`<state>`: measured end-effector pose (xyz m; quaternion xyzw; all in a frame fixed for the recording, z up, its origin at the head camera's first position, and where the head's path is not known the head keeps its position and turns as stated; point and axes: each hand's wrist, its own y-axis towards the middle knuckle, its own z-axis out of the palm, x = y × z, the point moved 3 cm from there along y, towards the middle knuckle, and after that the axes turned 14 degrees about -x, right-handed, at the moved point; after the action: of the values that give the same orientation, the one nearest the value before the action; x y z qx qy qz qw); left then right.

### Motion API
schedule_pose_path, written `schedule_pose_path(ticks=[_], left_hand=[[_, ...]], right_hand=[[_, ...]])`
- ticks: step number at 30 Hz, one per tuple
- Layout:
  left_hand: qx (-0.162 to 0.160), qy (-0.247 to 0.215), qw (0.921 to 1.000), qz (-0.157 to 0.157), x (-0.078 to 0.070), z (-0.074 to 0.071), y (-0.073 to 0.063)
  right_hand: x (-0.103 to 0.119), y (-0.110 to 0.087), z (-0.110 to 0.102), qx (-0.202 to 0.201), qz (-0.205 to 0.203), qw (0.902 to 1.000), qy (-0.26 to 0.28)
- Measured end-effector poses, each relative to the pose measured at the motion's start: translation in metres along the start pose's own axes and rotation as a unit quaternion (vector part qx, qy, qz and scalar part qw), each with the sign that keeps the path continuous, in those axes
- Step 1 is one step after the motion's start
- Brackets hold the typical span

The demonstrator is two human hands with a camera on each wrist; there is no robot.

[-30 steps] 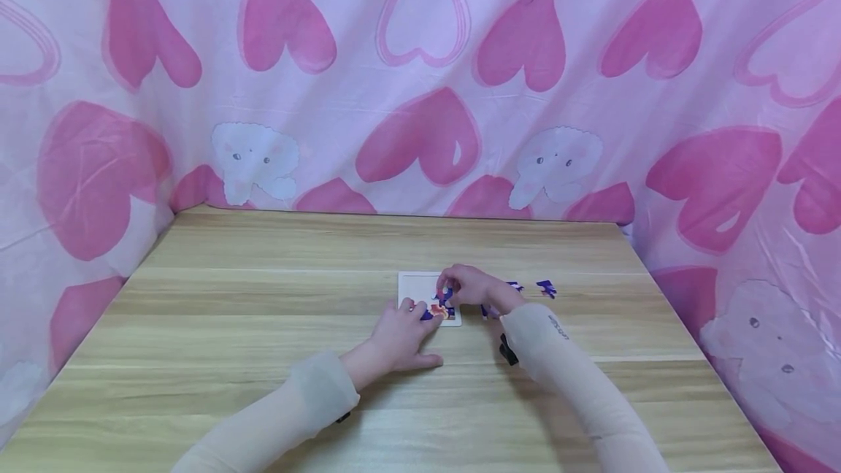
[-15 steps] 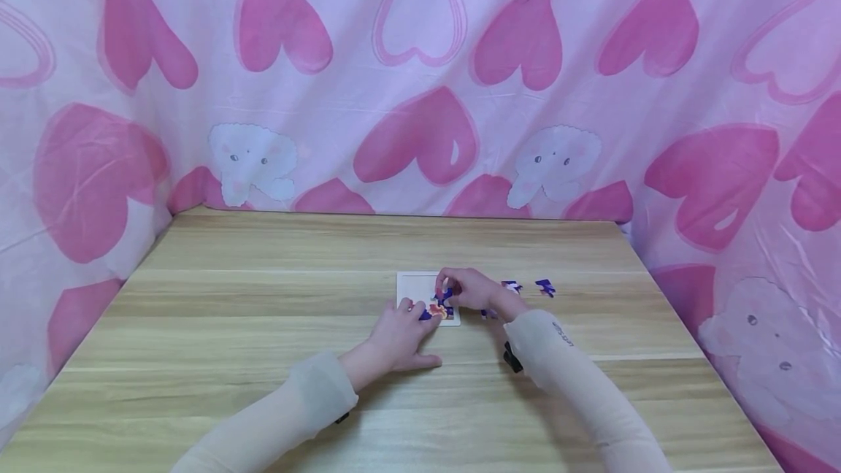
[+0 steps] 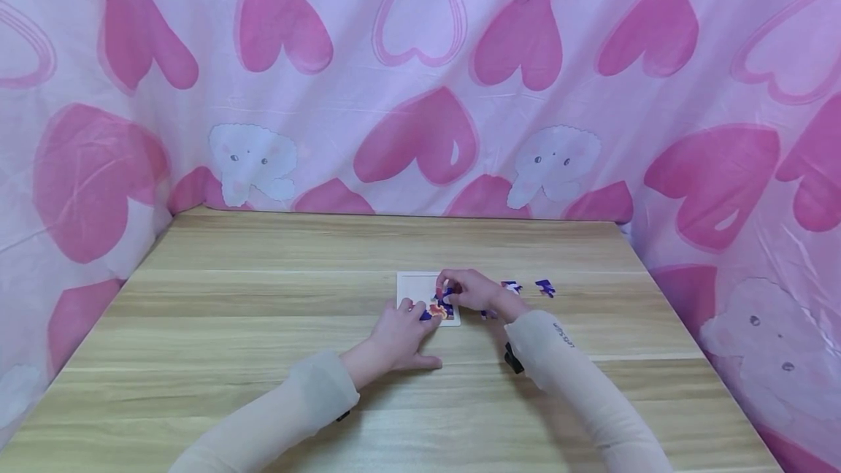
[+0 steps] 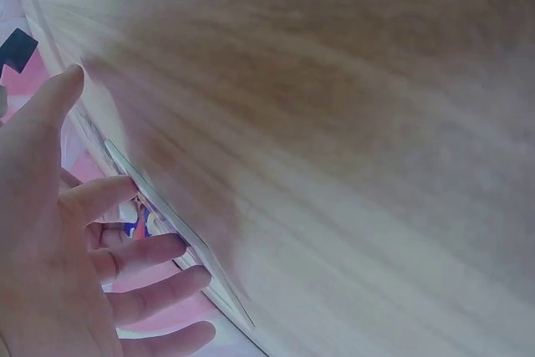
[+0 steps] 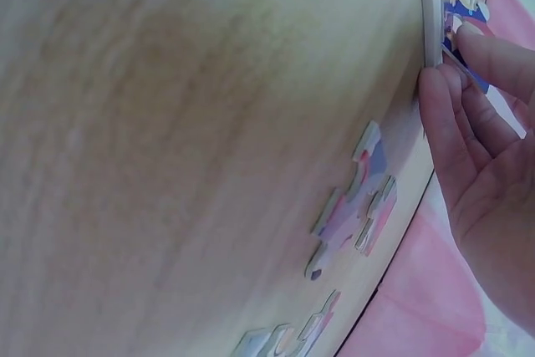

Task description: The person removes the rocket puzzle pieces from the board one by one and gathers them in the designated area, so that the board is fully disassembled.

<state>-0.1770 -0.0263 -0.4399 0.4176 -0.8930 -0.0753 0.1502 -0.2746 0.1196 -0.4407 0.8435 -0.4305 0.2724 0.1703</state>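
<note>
A square puzzle board (image 3: 414, 285) with a pale frame lies on the table, its near part covered by joined purple and orange puzzle pieces (image 3: 439, 310). My left hand (image 3: 399, 338) rests its fingertips at the board's near edge, fingers fairly straight and thumb spread out to the side. Over the right part of the board, my right hand (image 3: 469, 289) pinches a blue and red jigsaw piece (image 5: 468, 64) between thumb and fingers. That piece overlaps the joined ones in the head view, and the fingers partly hide it.
To the right of the board lie several loose puzzle pieces: one at the far right (image 3: 544, 287), a white and purple piece (image 3: 512, 287), and one beside the right wrist (image 3: 488, 314). A pink heart-print curtain (image 3: 407, 93) encloses the wooden table (image 3: 263, 327) at back and sides.
My right hand and forearm have shifted slightly toward me and to the right, uncovering more of a loose piece; the pinched piece stays over the board. The left hand holds its place.
</note>
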Motion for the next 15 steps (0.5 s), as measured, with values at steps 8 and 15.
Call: schedule_pose_path(ticks=[8,15], left_hand=[[0.004,0.010,0.9999,0.003,-0.0008,-0.0029,0.0005],[0.004,0.010,0.9999,0.005,-0.0008,-0.0018,0.0011]], right_hand=[[0.0033,-0.0004,0.0016,-0.002,-0.021,0.9994,-0.029],[0.0036,-0.0013,0.0041,-0.013,-0.037,0.9978,-0.054]])
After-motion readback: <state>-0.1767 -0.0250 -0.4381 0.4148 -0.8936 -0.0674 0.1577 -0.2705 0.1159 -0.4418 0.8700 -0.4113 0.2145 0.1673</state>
